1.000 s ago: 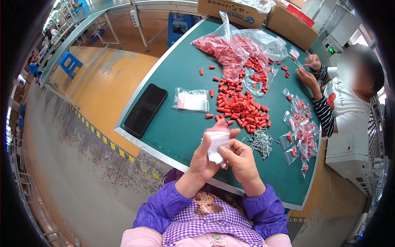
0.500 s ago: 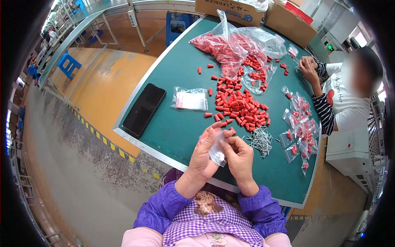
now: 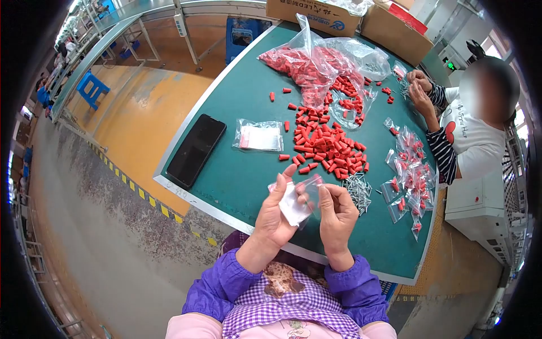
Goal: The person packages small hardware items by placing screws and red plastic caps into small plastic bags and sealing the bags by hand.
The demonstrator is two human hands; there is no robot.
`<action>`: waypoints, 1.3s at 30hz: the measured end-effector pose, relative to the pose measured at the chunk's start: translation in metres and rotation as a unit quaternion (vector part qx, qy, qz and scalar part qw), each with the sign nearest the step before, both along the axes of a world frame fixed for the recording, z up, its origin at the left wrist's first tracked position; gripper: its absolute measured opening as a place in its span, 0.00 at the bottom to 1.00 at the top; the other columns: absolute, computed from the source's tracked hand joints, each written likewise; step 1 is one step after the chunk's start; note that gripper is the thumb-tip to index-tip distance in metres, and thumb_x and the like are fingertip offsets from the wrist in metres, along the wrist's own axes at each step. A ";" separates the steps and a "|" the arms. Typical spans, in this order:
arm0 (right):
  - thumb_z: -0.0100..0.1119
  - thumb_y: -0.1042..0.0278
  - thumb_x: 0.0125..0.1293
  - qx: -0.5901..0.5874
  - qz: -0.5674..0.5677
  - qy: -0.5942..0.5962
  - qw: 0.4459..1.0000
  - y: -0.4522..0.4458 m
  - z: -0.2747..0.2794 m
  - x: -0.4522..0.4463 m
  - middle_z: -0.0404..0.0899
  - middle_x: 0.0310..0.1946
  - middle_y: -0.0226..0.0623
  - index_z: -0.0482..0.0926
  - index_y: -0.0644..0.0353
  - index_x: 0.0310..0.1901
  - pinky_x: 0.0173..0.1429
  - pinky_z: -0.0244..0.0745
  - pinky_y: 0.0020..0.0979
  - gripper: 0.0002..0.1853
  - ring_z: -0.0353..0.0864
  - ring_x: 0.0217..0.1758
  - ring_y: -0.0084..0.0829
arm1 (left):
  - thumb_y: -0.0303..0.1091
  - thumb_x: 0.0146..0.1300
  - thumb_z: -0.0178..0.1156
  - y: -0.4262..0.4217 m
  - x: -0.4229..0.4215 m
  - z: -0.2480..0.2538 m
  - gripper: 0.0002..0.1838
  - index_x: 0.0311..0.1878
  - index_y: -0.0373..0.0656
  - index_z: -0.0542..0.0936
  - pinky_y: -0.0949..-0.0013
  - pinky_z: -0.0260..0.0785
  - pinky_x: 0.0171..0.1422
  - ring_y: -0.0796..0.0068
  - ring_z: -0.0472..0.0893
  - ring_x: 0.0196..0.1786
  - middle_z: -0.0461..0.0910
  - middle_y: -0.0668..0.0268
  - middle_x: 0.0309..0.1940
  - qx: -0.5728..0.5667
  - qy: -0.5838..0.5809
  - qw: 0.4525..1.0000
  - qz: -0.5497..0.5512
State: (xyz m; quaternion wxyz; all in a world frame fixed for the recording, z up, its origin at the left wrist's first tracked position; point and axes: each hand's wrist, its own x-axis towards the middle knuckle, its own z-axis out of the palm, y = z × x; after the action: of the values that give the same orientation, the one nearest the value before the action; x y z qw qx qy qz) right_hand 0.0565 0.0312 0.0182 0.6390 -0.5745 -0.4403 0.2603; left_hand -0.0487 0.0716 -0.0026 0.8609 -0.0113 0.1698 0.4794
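My left hand (image 3: pixel 271 217) holds a small stack of white-looking plastic bags (image 3: pixel 294 207) on its palm and fingers. Pinched in my right hand (image 3: pixel 337 217) is the edge of a thin clear bag (image 3: pixel 310 189), lifted partly off the stack. Both hands are over the near edge of the green table (image 3: pixel 237 186). Just beyond them lies a heap of red caps (image 3: pixel 327 147). A pile of metal screws (image 3: pixel 358 193) is beside my right hand. Another pack of flat bags (image 3: pixel 259 136) lies further left.
A black phone (image 3: pixel 196 150) lies at the left edge. Filled small bags (image 3: pixel 415 175) are spread on the right. A large bag of red caps (image 3: pixel 305 62) and cardboard boxes (image 3: pixel 395 34) are at the back. A co-worker (image 3: pixel 468 124) handles small items at the right.
My right hand has moved slightly right, drawing a clear bag partly away from the stack in my left hand. The co-worker's hands have come together.
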 end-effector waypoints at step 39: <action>0.57 0.74 0.50 -0.057 0.143 -0.606 0.780 -0.021 0.006 0.110 0.74 0.33 0.35 0.80 0.57 0.39 0.40 0.73 0.31 0.12 0.76 0.38 0.33 | 0.22 0.58 0.66 -0.019 -0.001 0.000 0.06 0.28 0.38 0.78 0.83 0.58 0.32 0.89 0.68 0.30 0.72 0.75 0.32 0.280 0.387 0.878 0.029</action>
State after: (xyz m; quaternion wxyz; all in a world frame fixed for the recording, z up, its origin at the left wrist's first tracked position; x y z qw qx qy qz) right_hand 0.1665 0.0102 0.0242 0.1616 -0.5794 -0.7983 -0.0289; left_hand -0.0494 0.0523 -0.0031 0.6796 0.4122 0.3476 0.4975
